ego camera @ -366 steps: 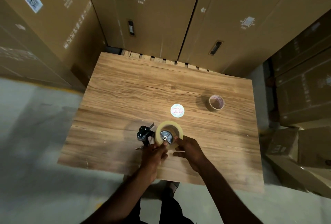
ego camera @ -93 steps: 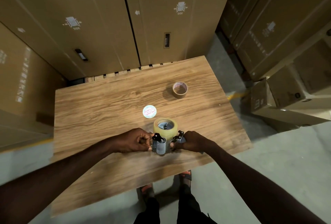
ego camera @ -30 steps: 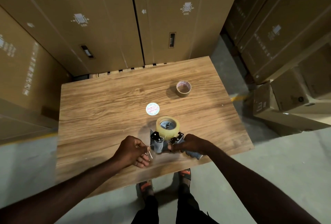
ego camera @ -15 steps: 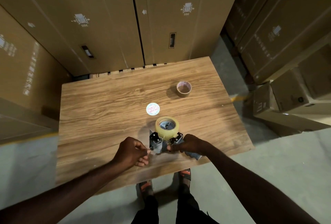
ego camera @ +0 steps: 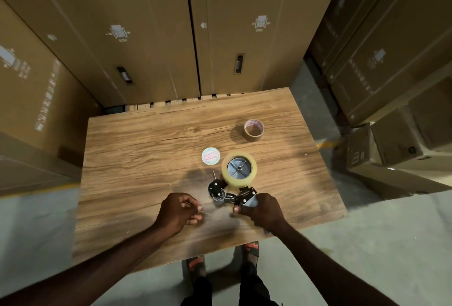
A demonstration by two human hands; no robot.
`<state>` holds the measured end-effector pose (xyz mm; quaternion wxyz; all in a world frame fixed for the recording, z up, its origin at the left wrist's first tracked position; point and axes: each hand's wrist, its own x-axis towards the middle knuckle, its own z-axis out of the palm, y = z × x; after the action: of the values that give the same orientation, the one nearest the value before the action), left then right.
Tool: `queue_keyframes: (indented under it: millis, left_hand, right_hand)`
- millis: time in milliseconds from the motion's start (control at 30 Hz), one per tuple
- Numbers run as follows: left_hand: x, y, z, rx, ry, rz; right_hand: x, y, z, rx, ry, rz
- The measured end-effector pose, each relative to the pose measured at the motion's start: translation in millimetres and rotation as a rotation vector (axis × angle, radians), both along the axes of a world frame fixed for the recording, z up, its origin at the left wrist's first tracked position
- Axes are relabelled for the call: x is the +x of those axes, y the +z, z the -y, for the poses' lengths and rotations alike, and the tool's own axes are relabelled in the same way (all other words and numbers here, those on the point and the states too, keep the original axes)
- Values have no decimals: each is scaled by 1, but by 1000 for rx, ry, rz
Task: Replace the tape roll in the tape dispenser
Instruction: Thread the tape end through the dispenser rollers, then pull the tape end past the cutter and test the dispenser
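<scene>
A black and grey tape dispenser (ego camera: 230, 194) lies near the front of the wooden table (ego camera: 137, 159). A full roll of clear tape (ego camera: 239, 169) sits on its hub. My right hand (ego camera: 260, 210) grips the dispenser's handle. My left hand (ego camera: 179, 210) is to the left of the dispenser's front end, fingers pinched on a thin strip, apparently the tape's free end (ego camera: 204, 212). An empty brown cardboard core (ego camera: 254, 130) stands at the back right of the table.
A round printed paper disc (ego camera: 210, 156) lies just left of the roll. Tall cardboard boxes (ego camera: 151, 32) wall the table's far side, and more boxes (ego camera: 396, 149) are stacked to the right. My feet (ego camera: 222, 254) show below the table's front edge.
The dispenser has tipped so the roll's face and hub point more towards me. My left hand has drawn back a little to the left, still pinched.
</scene>
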<state>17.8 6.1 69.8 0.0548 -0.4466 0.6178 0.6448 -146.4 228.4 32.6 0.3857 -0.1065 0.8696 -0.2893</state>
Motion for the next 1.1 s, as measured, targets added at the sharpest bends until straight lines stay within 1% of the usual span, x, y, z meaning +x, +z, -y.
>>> queue_keyframes:
  millis: [100,167,233,267,367,433,500,567,600,667,733,767,800,867,933,967,1033,1100]
  left_hand:
    - [-3,-4,-3,8,-24,-10]
    - [-5,-4,-5,-9,-51,-49]
    - [-6,-2,-6,-78,-77,-128]
    - [-6,-2,-5,-144,-111,-167]
    - [-6,-6,2,-458,-319,-219]
    - [-4,-11,7,-743,-438,-273]
    - [-1,-20,11,-988,-535,-324]
    - [0,-28,17,-1165,-636,-357]
    - [0,-31,19,-1213,-667,-375]
    - [-2,-31,24,-1191,-651,-388]
    - [-7,-30,29,-1126,-574,-391]
    - [-9,-26,29,-1102,-544,-365]
    - [-11,-23,31,-1114,-516,-353]
    - [-17,-19,34,-1129,-490,-409]
    - [-23,-5,34,-1032,-359,-464]
    - [-27,2,35,-1023,-301,-472]
    - [-34,13,37,-1055,-230,-498]
    - [-40,27,41,-1114,-240,-551]
  right_hand:
    - [-2,-1,-3,-31,-51,-77]
    - [-6,-2,-4,-60,-77,-134]
    - [-9,2,-4,-91,-89,-155]
    - [-10,6,-2,-99,-97,-154]
    - [-12,21,5,-100,-133,-131]
    - [-14,31,12,-109,-160,-118]
    - [-16,39,18,-129,-175,-114]
    - [-17,45,25,-142,-179,-111]
    - [-18,48,28,-147,-186,-111]
    - [-19,52,34,-158,-202,-119]
    - [-21,57,40,-178,-212,-132]
    - [-21,60,42,-191,-216,-139]
    - [-22,62,44,-204,-218,-146]
    - [-23,66,48,-230,-228,-166]
    - [-24,73,52,-268,-260,-190]
    - [-25,77,53,-286,-276,-203]
    - [-29,83,56,-323,-303,-232]
    - [-32,92,58,-371,-317,-279]
